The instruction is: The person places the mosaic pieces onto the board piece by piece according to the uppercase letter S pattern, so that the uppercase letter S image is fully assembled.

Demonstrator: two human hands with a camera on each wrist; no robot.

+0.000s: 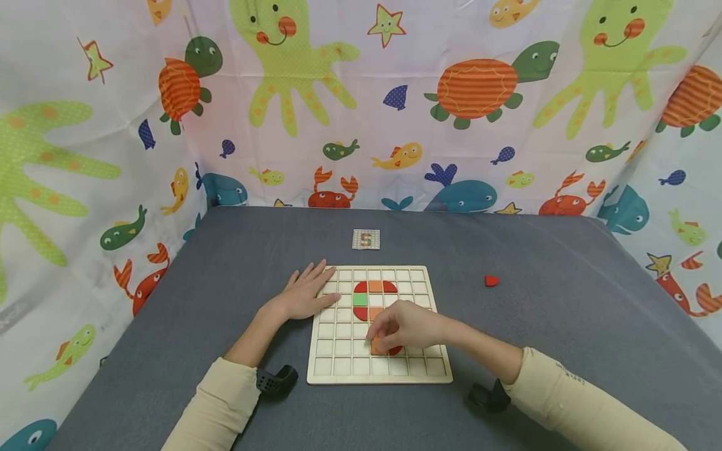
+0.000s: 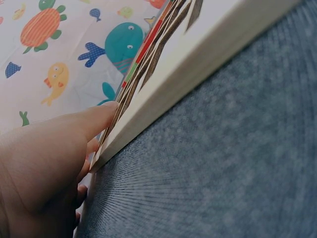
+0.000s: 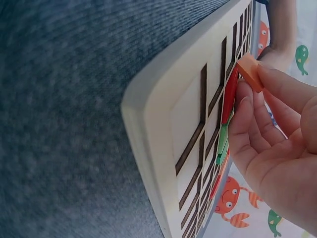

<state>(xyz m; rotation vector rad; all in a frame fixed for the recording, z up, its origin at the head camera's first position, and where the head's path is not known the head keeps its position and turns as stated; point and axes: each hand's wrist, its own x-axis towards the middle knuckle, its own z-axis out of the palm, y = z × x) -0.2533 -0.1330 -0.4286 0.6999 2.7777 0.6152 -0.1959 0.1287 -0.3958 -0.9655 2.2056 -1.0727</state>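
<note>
A pale wooden grid board lies on the table, with red, orange and green tiles in several of its cells. My right hand pinches an orange square tile between thumb and fingers, over the lower middle of the board. In the right wrist view this tile is tilted, beside a red tile. A green tile lies further along, hidden by the hand in the head view. My left hand rests on the board's upper left edge, fingers extended and thumb on the rim.
One loose red rounded tile lies on the grey tabletop right of the board. Behind the board is a small card printed with a coloured grid pattern. A curtain with sea animals hangs along the back and sides.
</note>
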